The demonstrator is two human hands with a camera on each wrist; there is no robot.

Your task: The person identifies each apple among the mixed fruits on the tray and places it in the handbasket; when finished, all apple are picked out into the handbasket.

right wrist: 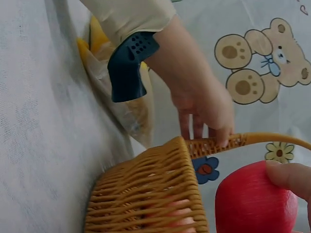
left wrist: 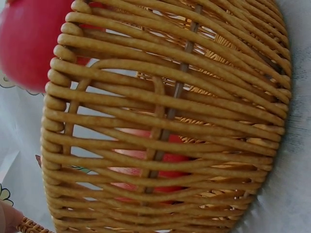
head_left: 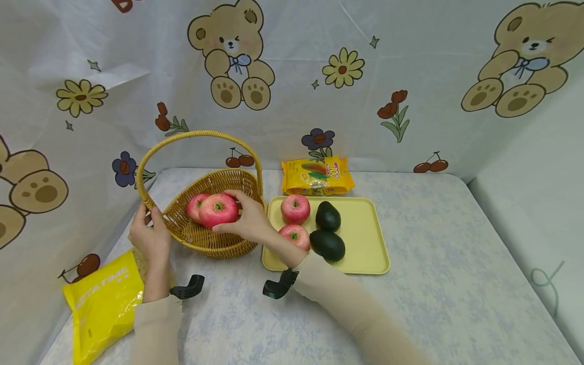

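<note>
A red apple [head_left: 219,212] is pinched between the thumb and fingers of my right hand [head_left: 251,220], above the inside of a wicker basket [head_left: 219,249]. Behind it another apple [head_left: 194,207] lies in the basket, partly hidden; the left wrist view shows red through the weave [left wrist: 165,104]. My left hand [head_left: 150,235] grips the basket handle low on its left side. In the right wrist view the held apple [right wrist: 252,199] hangs beside the basket rim, with my right thumb [right wrist: 291,177] pressed on it.
Right of the basket, a pale yellow tray [head_left: 365,228] bears two apples [head_left: 295,209] and two dark avocados [head_left: 328,217]. A yellow snack packet [head_left: 317,175] lies behind the tray. At the left front is a bright yellow bag [head_left: 105,299]. A printed cloth [head_left: 296,30] hangs behind the table.
</note>
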